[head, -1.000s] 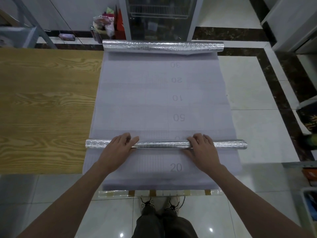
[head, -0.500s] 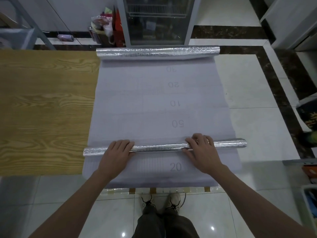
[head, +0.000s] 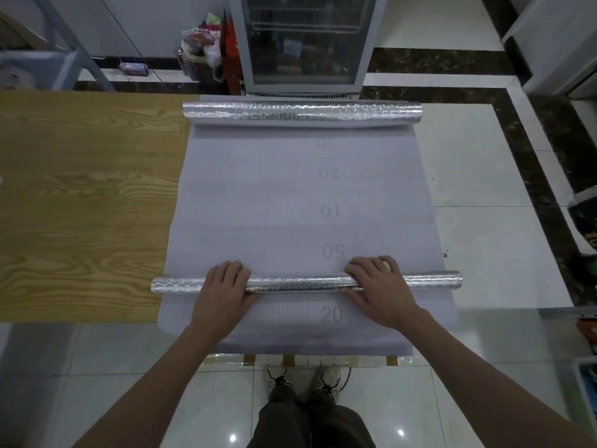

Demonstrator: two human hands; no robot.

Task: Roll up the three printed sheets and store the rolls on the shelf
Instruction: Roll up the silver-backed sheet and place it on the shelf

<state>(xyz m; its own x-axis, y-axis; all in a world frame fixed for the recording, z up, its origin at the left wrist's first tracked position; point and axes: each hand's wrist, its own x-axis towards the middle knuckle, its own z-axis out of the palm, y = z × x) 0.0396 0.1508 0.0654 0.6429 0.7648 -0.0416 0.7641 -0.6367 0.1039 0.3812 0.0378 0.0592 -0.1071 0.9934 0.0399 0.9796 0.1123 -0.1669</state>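
A grey printed sheet (head: pixel 290 202) with numbers lies flat across the table, running away from me. A thin silver roll (head: pixel 297 282) lies crosswise on it near my end. My left hand (head: pixel 223 292) grips the roll left of its middle, fingers over the top and thumb on the near side. In the same way my right hand (head: pixel 378 289) grips it right of the middle. A thicker silver roll (head: pixel 302 111) sits at the sheet's far end. No shelf can be made out for certain.
A wood-grain sheet (head: pixel 80 202) covers the table to the left of the grey one. A glass-door cabinet (head: pixel 305 40) stands beyond the far roll, with bags and bottles (head: pixel 203 53) beside it. Tiled floor (head: pixel 484 195) shows to the right, and my shoes (head: pixel 303 383) below.
Both hands have slid further over the thin roll, and it has rolled slightly away from me toward the printed 50. The view has tilted a little.
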